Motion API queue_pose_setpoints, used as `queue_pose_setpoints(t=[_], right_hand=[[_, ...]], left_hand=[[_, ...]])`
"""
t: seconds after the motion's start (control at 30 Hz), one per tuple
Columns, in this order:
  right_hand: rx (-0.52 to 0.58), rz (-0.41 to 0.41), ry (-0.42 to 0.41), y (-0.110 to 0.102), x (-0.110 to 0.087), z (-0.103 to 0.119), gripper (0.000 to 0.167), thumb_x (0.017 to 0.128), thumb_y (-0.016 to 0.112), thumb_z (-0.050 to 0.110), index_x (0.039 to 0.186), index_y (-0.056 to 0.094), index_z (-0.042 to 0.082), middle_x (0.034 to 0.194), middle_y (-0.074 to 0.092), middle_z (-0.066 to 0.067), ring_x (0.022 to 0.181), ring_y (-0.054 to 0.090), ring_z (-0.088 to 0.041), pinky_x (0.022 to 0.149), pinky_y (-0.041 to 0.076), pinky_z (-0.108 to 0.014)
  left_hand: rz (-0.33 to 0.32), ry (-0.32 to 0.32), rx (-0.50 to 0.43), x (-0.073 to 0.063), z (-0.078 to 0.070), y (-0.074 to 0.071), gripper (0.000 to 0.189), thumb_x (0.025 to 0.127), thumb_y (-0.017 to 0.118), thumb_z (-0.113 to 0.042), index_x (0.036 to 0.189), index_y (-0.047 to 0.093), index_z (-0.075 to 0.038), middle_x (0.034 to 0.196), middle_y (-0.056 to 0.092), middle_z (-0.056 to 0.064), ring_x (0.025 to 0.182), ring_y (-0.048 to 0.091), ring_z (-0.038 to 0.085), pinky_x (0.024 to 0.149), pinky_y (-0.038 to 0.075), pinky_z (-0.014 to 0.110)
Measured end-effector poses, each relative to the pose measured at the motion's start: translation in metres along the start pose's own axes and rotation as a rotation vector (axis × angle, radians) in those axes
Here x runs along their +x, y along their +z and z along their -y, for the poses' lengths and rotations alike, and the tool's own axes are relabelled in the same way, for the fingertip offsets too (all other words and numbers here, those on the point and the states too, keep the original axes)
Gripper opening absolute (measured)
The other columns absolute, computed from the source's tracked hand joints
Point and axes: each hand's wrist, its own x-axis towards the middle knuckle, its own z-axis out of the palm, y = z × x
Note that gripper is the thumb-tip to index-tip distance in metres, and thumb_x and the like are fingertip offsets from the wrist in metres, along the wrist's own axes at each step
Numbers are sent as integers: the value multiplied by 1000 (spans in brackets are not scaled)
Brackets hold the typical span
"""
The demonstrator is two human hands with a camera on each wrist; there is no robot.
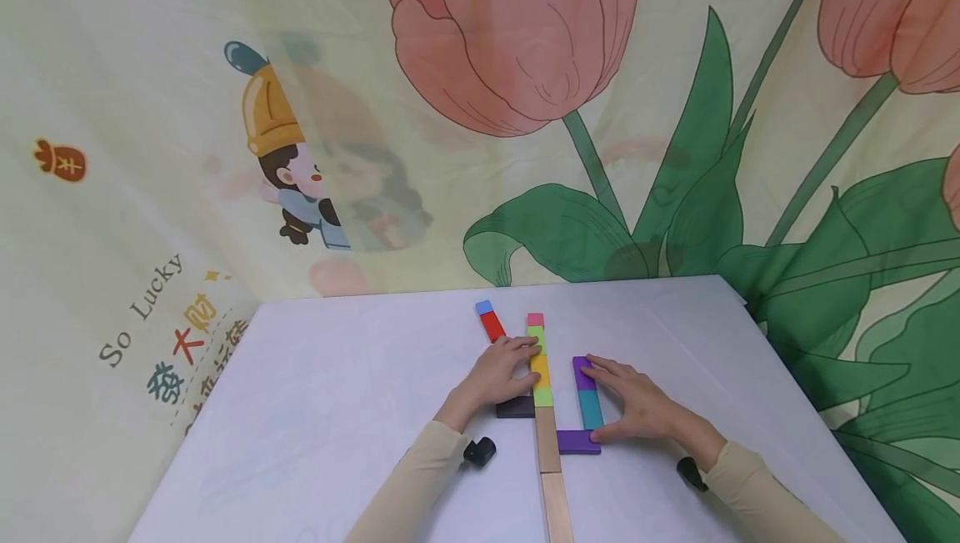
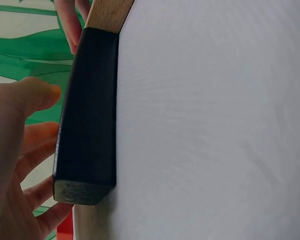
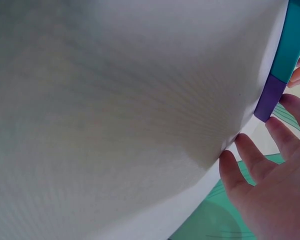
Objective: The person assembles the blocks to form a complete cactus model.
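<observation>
In the head view a column of blocks runs up the table: pink [image 1: 535, 319], lime, yellow [image 1: 541, 373], lime, then wooden blocks [image 1: 548, 439]. My left hand [image 1: 495, 372] lies along its left side, fingertips at the upper lime and yellow blocks. A black block [image 1: 515, 408] juts left from the column below that hand. My right hand [image 1: 641, 401] is spread beside a purple block [image 1: 582, 374] and teal block [image 1: 590, 409] set end to end. Its fingertips touch the upper purple block; its thumb is at the end of a lower purple block [image 1: 577, 442].
Beyond my left hand, a red block [image 1: 492, 325] and a blue block [image 1: 483, 307] lie at a slant. The white table [image 1: 337, 409] ends at a printed cloth backdrop [image 1: 495, 218]. Black wrist cameras [image 1: 480, 452] hang at both wrists.
</observation>
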Motion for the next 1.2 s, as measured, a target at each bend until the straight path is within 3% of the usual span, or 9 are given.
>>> queue_pose_setpoints(t=[0.17, 0.33, 0.57, 1.2], right_hand=[[2, -3, 0, 0, 0, -1, 106, 63, 86, 58, 148, 45, 11, 157, 32, -15, 139, 31, -47, 103, 31, -71], [4, -8, -1, 0, 0, -2, 106, 62, 86, 58, 148, 45, 11, 157, 32, -16, 139, 32, -47, 102, 32, -72], [2, -6, -5, 1, 0, -1, 106, 63, 85, 59, 148, 45, 11, 157, 33, -16, 139, 32, -47, 102, 33, -71], [9, -7, -19, 1, 0, -3, 106, 63, 85, 59, 148, 45, 11, 157, 32, -15, 139, 32, -47, 103, 31, -71]], left_hand=[[-22, -26, -5, 4, 3, -1, 50, 96, 56, -36, 140, 56, -13, 149, 48, 1, 129, 47, 21, 108, 40, 36], [-38, -45, -31, 18, 9, -7, 52, 97, 56, -35, 143, 52, -10, 152, 44, 4, 132, 45, 25, 110, 39, 38], [5, -55, -29, 32, 17, -7, 55, 99, 54, -36, 146, 49, -9, 152, 44, 5, 135, 43, 27, 112, 36, 38], [5, -88, -19, 35, 19, -3, 55, 97, 54, -39, 144, 51, -11, 149, 48, 4, 135, 43, 26, 112, 36, 38]])
